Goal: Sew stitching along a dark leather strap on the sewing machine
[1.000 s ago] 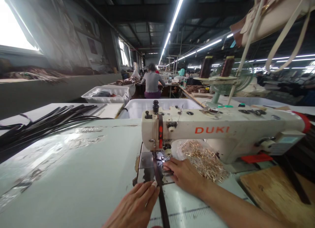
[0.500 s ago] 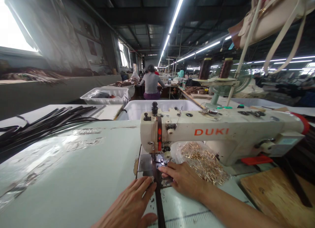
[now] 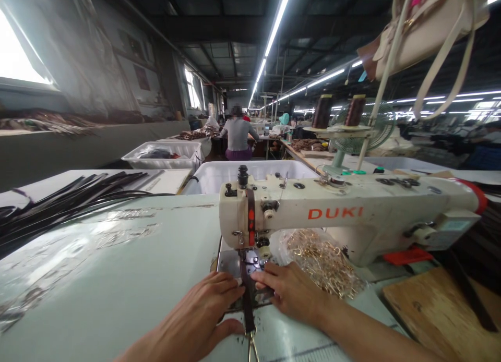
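Head view: hands [image 3: 209, 304] [image 3: 295, 291] flank dark strap [image 3: 247, 307].

I count one left hand [image 3: 209, 302], one right hand [image 3: 295, 294], one strap [image 3: 248, 310] with one hook [image 3: 251, 333], one machine [image 3: 332, 214], two cones [image 3: 322, 111], one board [image 3: 426, 299], one hanging bag [image 3: 434, 44] and at least two bins [image 3: 219, 170]. The bagged hooks [image 3: 321, 263] and dark strips [image 3: 86, 197] are too many to tally from here.

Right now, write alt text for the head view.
Left hand and right hand flank a dark strap with a metal fitting at its near end, at a DUKI sewing machine. A clear bag of gold-coloured metal pieces lies beyond the right hand; dark strips lie at left.
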Action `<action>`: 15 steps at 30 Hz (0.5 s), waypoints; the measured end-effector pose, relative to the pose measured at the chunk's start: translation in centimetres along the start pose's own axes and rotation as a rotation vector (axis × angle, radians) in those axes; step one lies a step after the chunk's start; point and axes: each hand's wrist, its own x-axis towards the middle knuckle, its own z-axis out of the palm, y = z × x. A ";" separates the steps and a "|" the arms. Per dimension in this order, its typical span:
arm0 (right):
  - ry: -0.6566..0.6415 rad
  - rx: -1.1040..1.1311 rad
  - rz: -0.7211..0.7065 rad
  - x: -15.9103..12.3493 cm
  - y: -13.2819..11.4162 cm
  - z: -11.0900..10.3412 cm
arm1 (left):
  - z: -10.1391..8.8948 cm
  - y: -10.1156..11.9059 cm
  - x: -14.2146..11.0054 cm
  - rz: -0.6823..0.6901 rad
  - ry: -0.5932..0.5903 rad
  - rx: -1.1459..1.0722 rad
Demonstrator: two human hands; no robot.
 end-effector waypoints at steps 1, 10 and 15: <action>-0.003 0.001 -0.001 0.0 0.0 0.0 | -0.1 -0.2 0.3 0.011 -0.008 -0.023; -0.018 0.002 0.007 0.0 -0.1 -0.1 | -0.5 -2.7 2.6 0.177 0.088 -0.086; -0.022 0.007 0.011 0.2 -0.2 0.0 | -0.8 -4.1 3.6 0.244 0.205 -0.075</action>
